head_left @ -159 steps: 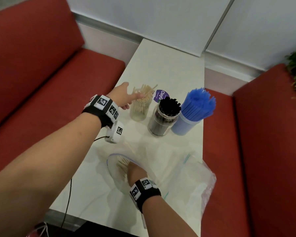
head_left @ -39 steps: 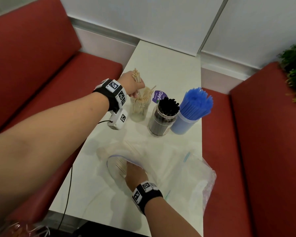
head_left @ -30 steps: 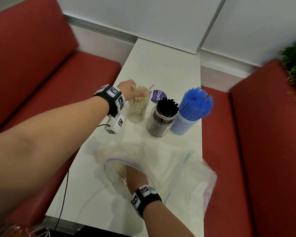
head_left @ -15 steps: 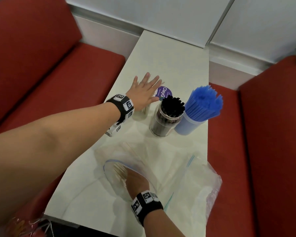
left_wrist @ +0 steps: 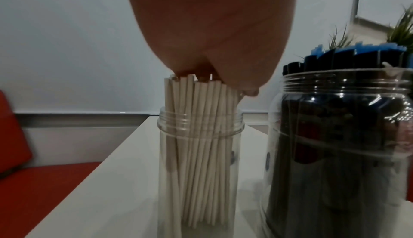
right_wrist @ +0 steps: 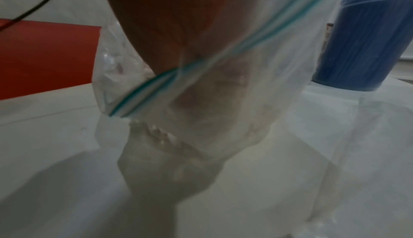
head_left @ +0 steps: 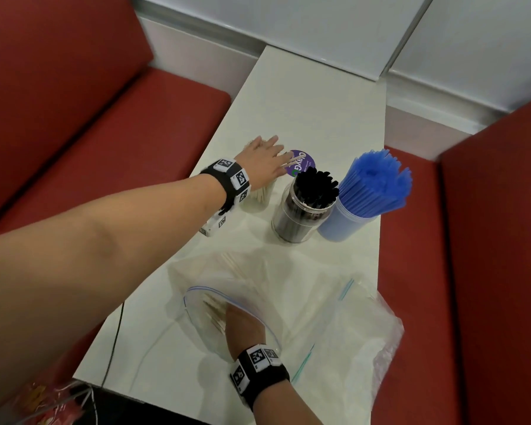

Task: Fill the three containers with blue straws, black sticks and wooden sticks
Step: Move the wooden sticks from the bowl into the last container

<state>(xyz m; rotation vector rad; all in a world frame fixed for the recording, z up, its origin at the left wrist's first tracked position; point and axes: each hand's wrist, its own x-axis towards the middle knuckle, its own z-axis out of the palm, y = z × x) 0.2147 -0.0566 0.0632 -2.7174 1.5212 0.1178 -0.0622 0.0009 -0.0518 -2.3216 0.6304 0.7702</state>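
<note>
**Tamping the wooden sticks level in their jar**

The left hand lies flat, fingers straight and together, its palm pressing on the tops of the wooden sticks that stand in the narrow clear jar at the left of the row. The right hand is inside the open zip bag nearer the person; through the film its fingers cannot be told as curled or straight, so whether it holds anything is unclear. More wooden sticks lie in the bag beside it.

To do this step well, the palm should probably come straight down along the jar's axis, lightly, so the sticks seat on the bottom without the tall, slim jar tipping toward the black-stick jar just beside it. One stick pokes out aslant past the fingers toward the purple lid; it likely needs nudging upright before pressing, or it may snap or spring out.

The sticks' long axis runs near vertical, with a slight fan at the top, their blunt ends up against the palm and clear of the jar's threaded mouth. The blue straws splay outward from their container at the right end. All three stand on the white table.
</note>
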